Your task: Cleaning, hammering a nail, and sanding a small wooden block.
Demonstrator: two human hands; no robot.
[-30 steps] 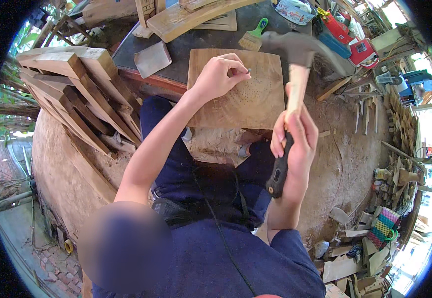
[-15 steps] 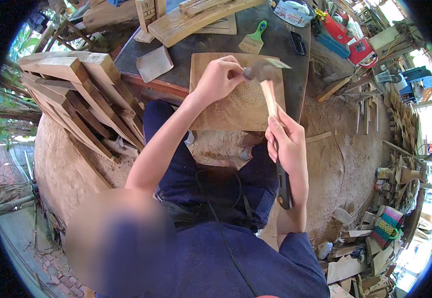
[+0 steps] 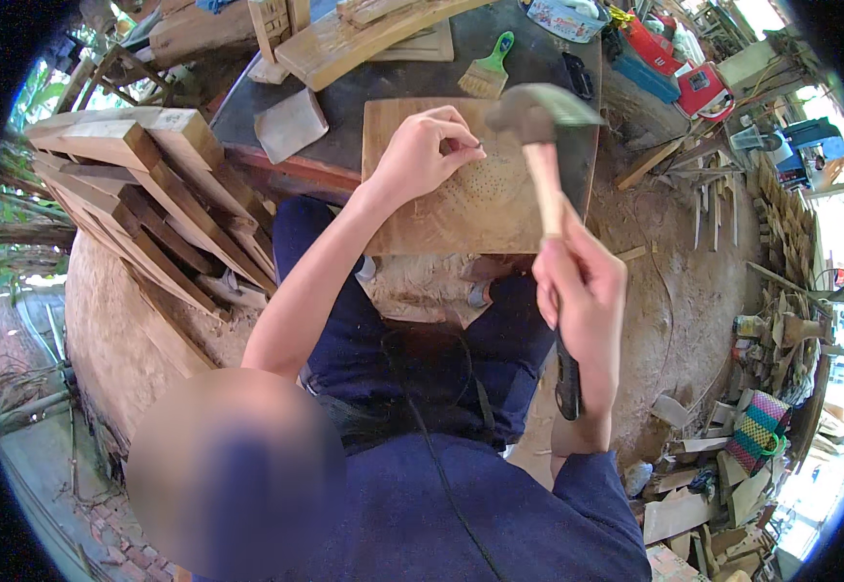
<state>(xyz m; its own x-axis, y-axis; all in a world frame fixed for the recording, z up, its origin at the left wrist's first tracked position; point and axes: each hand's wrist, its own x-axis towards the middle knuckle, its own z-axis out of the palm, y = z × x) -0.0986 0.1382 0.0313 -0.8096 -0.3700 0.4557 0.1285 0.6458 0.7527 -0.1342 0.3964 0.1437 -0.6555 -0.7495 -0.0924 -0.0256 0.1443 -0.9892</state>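
Pale wood forms the neck of the hammer (image 3: 543, 179) clasped in my right hand (image 3: 582, 281); its long axis runs away from me, leaning left. Its head hangs apart from my left hand (image 3: 431, 155), to the right and slightly beyond. That nearer hand pinches a small dark thing (image 3: 481, 146) (too tiny to identify) over the dotted wooden board (image 3: 470, 218), ahead-left of my hammer grip.

Daylight glare, right rim; hammer head (image 3: 532, 115) motion-blurred.
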